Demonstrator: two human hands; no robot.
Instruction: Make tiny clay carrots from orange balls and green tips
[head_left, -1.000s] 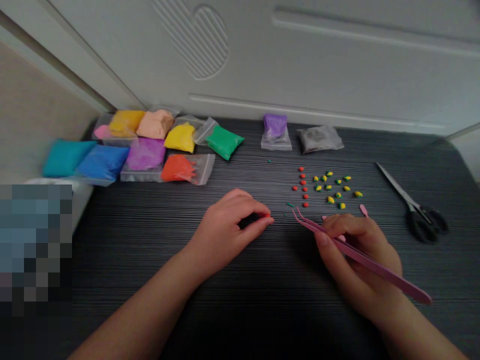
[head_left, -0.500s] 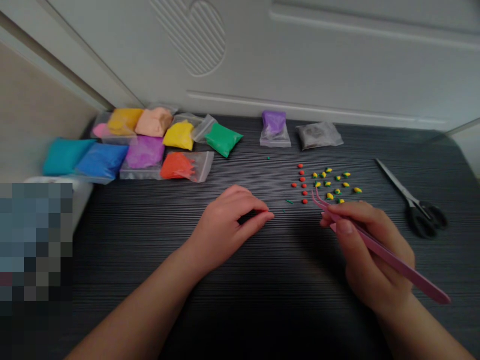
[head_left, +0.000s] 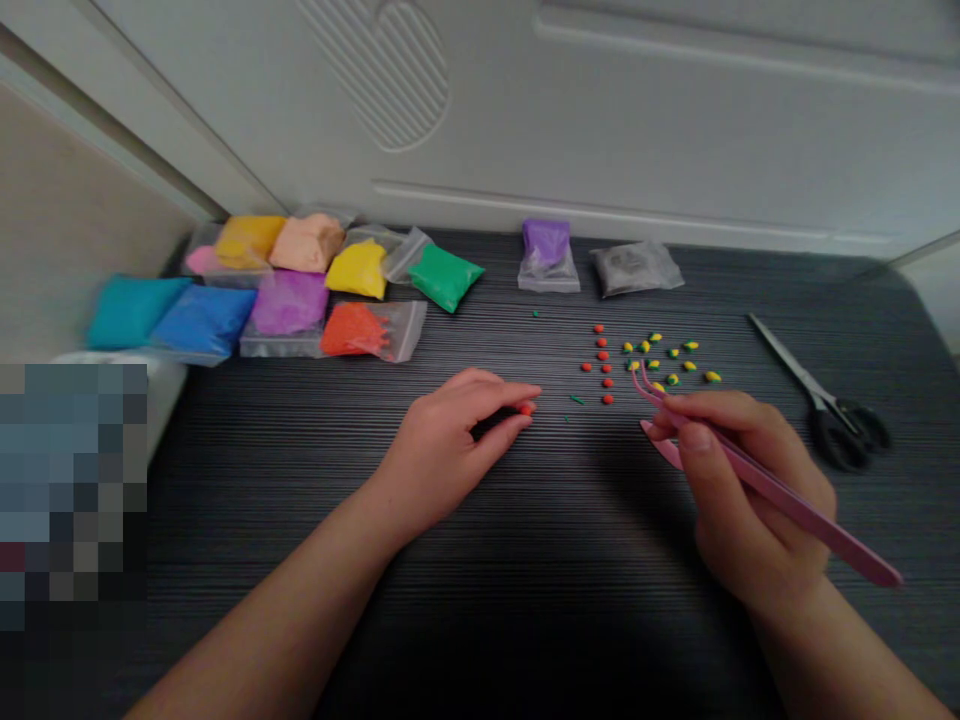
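My left hand (head_left: 457, 440) holds a small red clay ball (head_left: 526, 409) between thumb and fingertips, just above the table. In my right hand (head_left: 757, 490) is a pair of pink tweezers (head_left: 795, 505), gripped like a pen. Their curved tips stand apart with nothing seen between them. A second pink pointed piece (head_left: 660, 446) pokes out below the same fingers; I cannot tell what it belongs to. Red clay balls (head_left: 606, 369) lie in a short column between my hands. Several small yellow-and-green clay pieces (head_left: 673, 353) are scattered beyond the tweezers, some partly covered by them.
Bags of coloured clay, among them an orange-red one (head_left: 356, 330) and a green one (head_left: 446, 277), line the back left. A purple bag (head_left: 546, 245) and a grey bag (head_left: 636, 268) lie near the white panel. Black-handled scissors (head_left: 817, 395) rest at right. Green scraps (head_left: 577, 399) lie mid-table.
My left fingertips have parted a little, and the red clay ball now shows between them. The tweezers in my right hand have shifted slightly to the right.
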